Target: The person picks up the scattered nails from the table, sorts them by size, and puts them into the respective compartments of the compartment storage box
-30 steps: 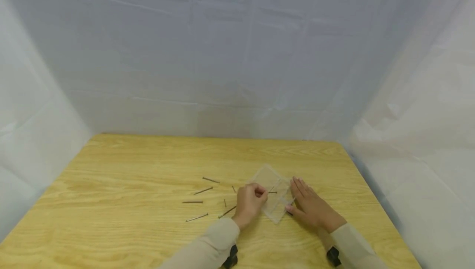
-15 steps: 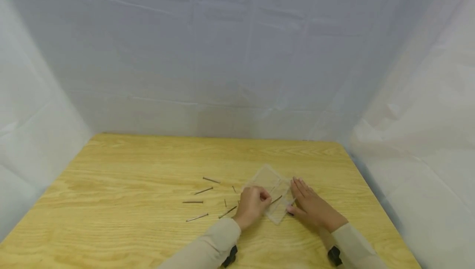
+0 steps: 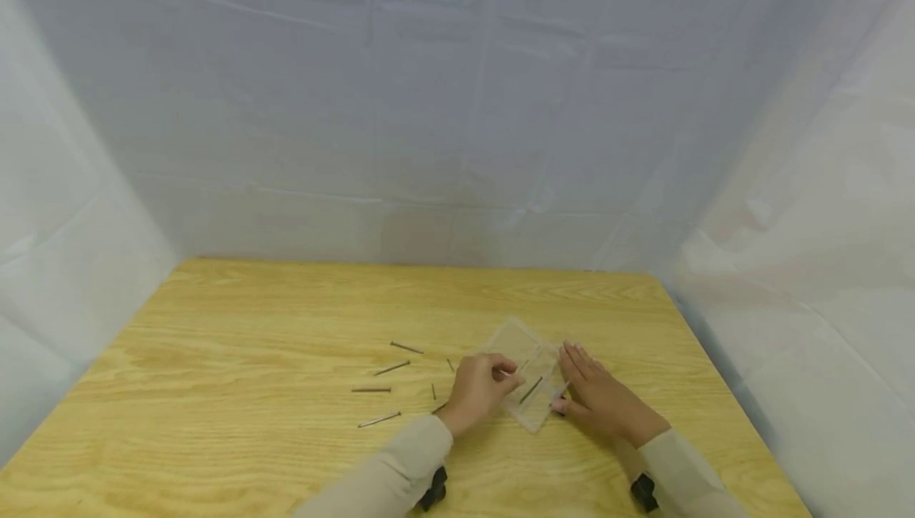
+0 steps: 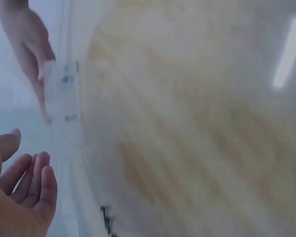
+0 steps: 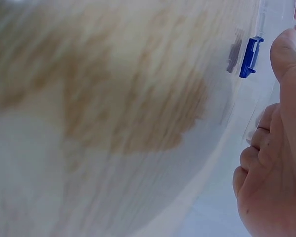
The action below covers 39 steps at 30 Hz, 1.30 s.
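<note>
On the table [image 3: 272,311], loose nails [image 3: 371,389] lie left of the box [image 3: 511,335], a nail [image 3: 530,390] lies in it, and sheeting [image 3: 429,105] hangs behind.

The left hand [image 3: 477,389] is over a clear box [image 3: 512,337], with its fingers bent and its thumb near the fingertips. The right hand [image 3: 608,403] touches the side of the box with its fingers straight. A dark nail [image 3: 530,391] lies slanted in the box. More nails [image 3: 371,390], long and short, lie on the yellow wooden table [image 3: 250,327]. Pale sheets [image 3: 429,105] hang around it.
</note>
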Each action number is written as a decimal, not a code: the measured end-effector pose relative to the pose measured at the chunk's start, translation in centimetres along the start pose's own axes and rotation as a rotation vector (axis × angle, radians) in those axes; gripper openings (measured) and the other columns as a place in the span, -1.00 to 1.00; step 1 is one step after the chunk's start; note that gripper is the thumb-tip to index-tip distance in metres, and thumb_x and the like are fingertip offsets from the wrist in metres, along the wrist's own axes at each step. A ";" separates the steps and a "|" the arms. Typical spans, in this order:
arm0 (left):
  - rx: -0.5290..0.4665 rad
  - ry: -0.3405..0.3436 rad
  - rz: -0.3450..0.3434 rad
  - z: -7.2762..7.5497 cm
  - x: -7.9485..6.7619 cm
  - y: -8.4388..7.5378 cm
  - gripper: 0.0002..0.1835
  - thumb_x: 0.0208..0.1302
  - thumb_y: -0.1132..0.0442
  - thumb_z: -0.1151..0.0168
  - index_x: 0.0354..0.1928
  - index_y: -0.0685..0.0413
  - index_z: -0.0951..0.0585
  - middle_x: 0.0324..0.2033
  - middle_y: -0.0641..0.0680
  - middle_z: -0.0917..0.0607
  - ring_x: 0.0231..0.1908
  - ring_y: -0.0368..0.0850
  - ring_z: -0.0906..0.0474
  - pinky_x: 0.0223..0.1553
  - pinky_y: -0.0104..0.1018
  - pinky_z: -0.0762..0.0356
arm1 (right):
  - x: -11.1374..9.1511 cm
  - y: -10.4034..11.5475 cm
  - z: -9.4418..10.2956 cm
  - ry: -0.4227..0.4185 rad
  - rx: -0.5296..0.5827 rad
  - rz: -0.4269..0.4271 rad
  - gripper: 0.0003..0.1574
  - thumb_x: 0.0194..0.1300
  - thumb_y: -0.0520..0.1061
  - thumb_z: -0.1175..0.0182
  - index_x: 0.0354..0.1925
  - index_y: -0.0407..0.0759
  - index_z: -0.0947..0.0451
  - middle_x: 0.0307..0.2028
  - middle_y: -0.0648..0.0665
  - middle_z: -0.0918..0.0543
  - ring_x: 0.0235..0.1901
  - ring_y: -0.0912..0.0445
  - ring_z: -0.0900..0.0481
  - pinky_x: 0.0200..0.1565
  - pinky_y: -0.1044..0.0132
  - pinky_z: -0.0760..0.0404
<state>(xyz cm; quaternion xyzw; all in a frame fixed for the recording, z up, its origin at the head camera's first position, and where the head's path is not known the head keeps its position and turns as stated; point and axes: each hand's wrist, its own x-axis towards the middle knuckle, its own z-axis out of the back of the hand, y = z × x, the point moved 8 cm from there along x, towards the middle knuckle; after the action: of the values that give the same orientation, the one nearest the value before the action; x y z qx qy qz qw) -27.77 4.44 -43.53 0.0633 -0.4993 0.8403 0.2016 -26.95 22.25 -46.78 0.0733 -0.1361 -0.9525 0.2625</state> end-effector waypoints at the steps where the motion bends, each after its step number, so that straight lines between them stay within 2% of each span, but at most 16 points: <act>1: -0.014 0.008 0.003 0.4 0.1 0.1 -0.80 0.19 0.27 -0.36 -0.24 0.29 -0.70 -0.33 0.15 -0.75 -0.36 -0.09 -0.68 -0.36 -0.45 -0.59 | 0.0 0.0 0.0 0.001 0.000 0.000 0.02 0.43 0.24 0.03 0.45 -0.41 0.15 0.46 -0.38 0.12 0.44 -0.26 0.17 0.36 -0.20 0.03; 6: -0.069 0.055 0.044 2.7 0.7 1.5 -0.69 0.24 0.24 -0.31 -0.07 0.33 -0.65 -0.19 0.22 -0.72 -0.21 0.02 -0.67 -0.22 -0.33 -0.63 | 0.1 0.1 -0.1 0.002 -0.012 0.007 0.01 0.43 0.23 0.03 0.45 -0.42 0.15 0.46 -0.39 0.12 0.45 -0.25 0.17 0.37 -0.17 0.03; 10: -0.039 0.076 0.075 5.0 0.9 3.0 -0.64 0.25 0.22 -0.30 -0.01 0.33 -0.62 -0.12 0.25 -0.70 -0.17 0.03 -0.66 -0.19 -0.25 -0.64 | 0.1 0.1 0.0 0.007 -0.008 0.014 0.02 0.42 0.21 0.00 0.45 -0.42 0.15 0.46 -0.39 0.10 0.44 -0.26 0.16 0.37 -0.17 0.03; 17: 0.047 0.032 0.130 9.6 1.1 5.7 -0.65 0.21 0.28 -0.33 0.00 0.32 -0.62 -0.09 0.24 -0.69 -0.15 0.05 -0.64 -0.11 -0.16 -0.62 | 0.0 0.3 0.2 -0.002 -0.017 0.021 0.02 0.41 0.19 -0.04 0.44 -0.44 0.15 0.45 -0.42 0.10 0.43 -0.29 0.15 0.36 -0.20 0.02; 22: 0.110 0.004 0.162 12.1 1.0 7.0 -0.65 0.20 0.30 -0.34 0.00 0.34 -0.62 -0.10 0.25 -0.69 -0.16 0.03 -0.63 -0.11 -0.14 -0.61 | 0.0 0.3 0.2 -0.004 -0.014 0.018 0.02 0.41 0.18 -0.04 0.44 -0.43 0.14 0.45 -0.42 0.10 0.44 -0.29 0.15 0.37 -0.18 0.03; 28: 0.172 -0.004 0.194 14.1 0.7 8.3 -0.63 0.22 0.32 -0.32 0.04 0.35 -0.59 -0.07 0.27 -0.67 -0.09 0.11 -0.61 -0.07 -0.10 -0.59 | 0.1 0.4 0.1 -0.006 -0.023 0.026 0.02 0.41 0.19 -0.03 0.44 -0.45 0.13 0.45 -0.43 0.08 0.43 -0.29 0.14 0.36 -0.19 0.01; 33: 0.164 0.014 0.229 15.0 0.3 9.2 -0.64 0.25 0.36 -0.27 0.05 0.39 -0.56 -0.03 0.31 -0.64 -0.05 0.15 -0.58 -0.01 -0.06 -0.56 | 0.2 0.6 0.2 -0.007 -0.029 0.027 0.02 0.41 0.20 -0.02 0.43 -0.45 0.13 0.45 -0.43 0.08 0.43 -0.30 0.14 0.36 -0.19 0.00; 39: 0.237 0.012 0.220 15.6 0.0 10.5 -0.71 0.17 0.40 -0.32 -0.08 0.44 -0.61 -0.17 0.30 -0.69 -0.16 0.13 -0.62 -0.09 -0.07 -0.59 | 0.2 0.7 0.2 -0.012 -0.030 0.029 0.02 0.41 0.20 -0.03 0.43 -0.47 0.11 0.44 -0.44 0.06 0.43 -0.30 0.13 0.36 -0.18 -0.01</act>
<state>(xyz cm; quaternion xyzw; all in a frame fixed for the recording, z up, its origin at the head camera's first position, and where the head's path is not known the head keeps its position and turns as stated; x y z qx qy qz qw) -33.51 -13.49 -44.39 0.0263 -0.3995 0.9106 0.1024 -26.81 21.63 -46.37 0.0616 -0.1243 -0.9509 0.2765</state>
